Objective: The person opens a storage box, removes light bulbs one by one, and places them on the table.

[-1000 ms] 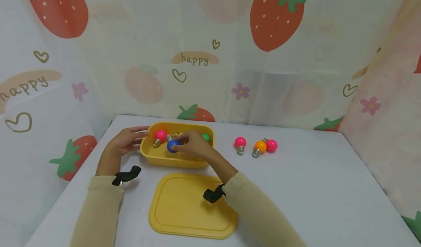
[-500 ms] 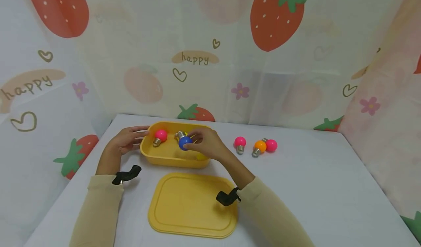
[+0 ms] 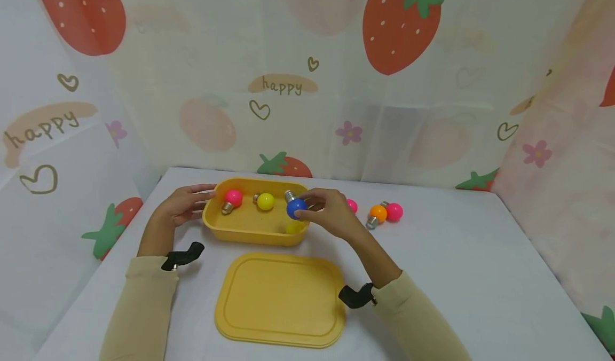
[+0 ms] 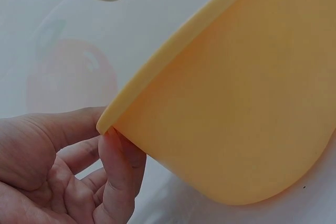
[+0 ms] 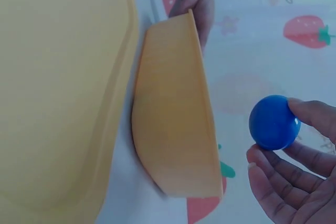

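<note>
Fingers (image 5: pixel 287 177) and thumb of the right hand (image 3: pixel 331 210) are parted only as far as the globe of the blue bulb (image 3: pixel 296 209), which they pinch on both sides. The blue bulb is over the right end of the yellow box (image 3: pixel 254 236) in the head view, and the right wrist view shows it above the rim, apart from the wall. Its long axis slants, with the metal cap tipped up toward the box's far side and the globe nearer the person. The right hand, at the box's right end, is the nearer one.

The left hand (image 3: pixel 186 206) is at the box's left end, its fingers bent to pinch the rim and holding nothing else.

Inside the box, a pink bulb (image 3: pixel 234 197) lies toward the left end and a yellow bulb (image 3: pixel 266 202) near the middle, its cap turned left. To the box's right are an orange bulb (image 3: pixel 378 213) and another pink bulb (image 3: pixel 395 212). The flat yellow lid (image 3: pixel 278 299) lies on the box's near side.
</note>
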`<action>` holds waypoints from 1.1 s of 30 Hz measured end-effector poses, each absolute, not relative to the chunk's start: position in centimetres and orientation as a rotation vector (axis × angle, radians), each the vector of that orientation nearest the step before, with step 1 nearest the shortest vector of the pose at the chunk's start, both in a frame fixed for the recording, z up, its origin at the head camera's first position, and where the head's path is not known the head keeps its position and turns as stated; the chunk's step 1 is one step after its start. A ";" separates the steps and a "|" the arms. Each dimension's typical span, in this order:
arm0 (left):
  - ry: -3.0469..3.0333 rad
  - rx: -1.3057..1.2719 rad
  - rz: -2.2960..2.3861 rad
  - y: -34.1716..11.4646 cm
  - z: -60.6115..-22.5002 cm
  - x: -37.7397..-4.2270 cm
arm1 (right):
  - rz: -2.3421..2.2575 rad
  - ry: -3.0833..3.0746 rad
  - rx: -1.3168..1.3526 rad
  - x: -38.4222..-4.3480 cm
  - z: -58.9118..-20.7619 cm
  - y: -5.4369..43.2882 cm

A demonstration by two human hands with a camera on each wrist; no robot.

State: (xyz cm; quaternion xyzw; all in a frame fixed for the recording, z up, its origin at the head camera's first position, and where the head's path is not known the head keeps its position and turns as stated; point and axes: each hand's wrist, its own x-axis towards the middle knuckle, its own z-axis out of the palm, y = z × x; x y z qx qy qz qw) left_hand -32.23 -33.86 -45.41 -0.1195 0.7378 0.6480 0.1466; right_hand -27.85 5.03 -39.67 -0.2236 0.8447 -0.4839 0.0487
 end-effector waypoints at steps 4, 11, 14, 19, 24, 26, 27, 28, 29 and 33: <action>2.129 -0.354 1.856 -33.8 -45.3 -32.1 | -1.487 2.601 -0.645 -27.6 -39.7 6.6; 2.119 -0.373 1.871 -34.0 -45.3 -32.3 | -1.494 2.625 -0.555 -27.2 -39.6 8.9; 2.127 -0.352 1.866 -34.2 -45.4 -32.4 | -1.501 2.632 -0.518 -27.2 -39.6 9.7; 2.120 -0.305 1.871 -34.2 -45.7 -32.3 | -1.519 2.638 -0.483 -27.4 -39.8 11.2; 2.124 -0.296 1.869 -34.2 -45.7 -32.3 | -1.519 2.656 -0.453 -27.7 -39.9 12.5; 2.128 -0.297 1.868 -34.2 -45.7 -32.3 | -1.514 2.664 -0.451 -27.9 -39.8 13.1; 2.131 -0.300 1.868 -34.2 -45.7 -32.3 | -1.515 2.664 -0.443 -28.0 -39.8 13.3; 2.132 -0.303 1.868 -34.2 -45.7 -32.4 | -1.517 2.666 -0.441 -28.1 -39.8 13.6; 2.131 -0.306 1.870 -34.1 -45.7 -32.4 | -1.520 2.667 -0.433 -28.2 -39.7 13.9; 2.124 -0.317 1.865 -34.1 -45.8 -32.4 | -1.540 2.656 -0.415 -28.4 -39.8 14.8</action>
